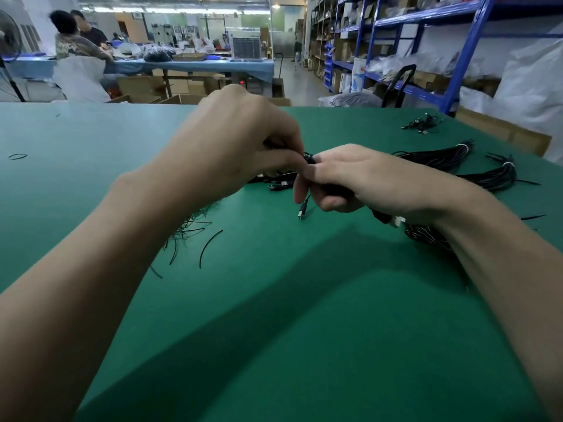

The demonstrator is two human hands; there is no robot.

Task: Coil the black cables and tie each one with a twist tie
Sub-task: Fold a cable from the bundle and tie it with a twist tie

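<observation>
Your left hand is up over the middle of the green worktop, fingertips bunched in a tight pinch on the thin black cable — right where it meets your right hand. That right grip is curled round the same cable, the glossy cord tucked inside the fingers, and a flat, metal-tipped plug dangles from under them just above the smooth matte surface. Whether a tie is already in that pinch I can't tell; your fingers hide it.

Just behind your hands lie a few more dark plugs, flat on the worktop. Under your left wrist sits a scatter of loose twist ties — thin, stiff black wires, some straight, some bowed into arcs.

Off to your right, a long bundle of black cords is cinched with a white band, ends fanned out. A second bundle lies just beside it, banded the same way. A third bundle, shiny strands, pokes out from under your right forearm.
</observation>
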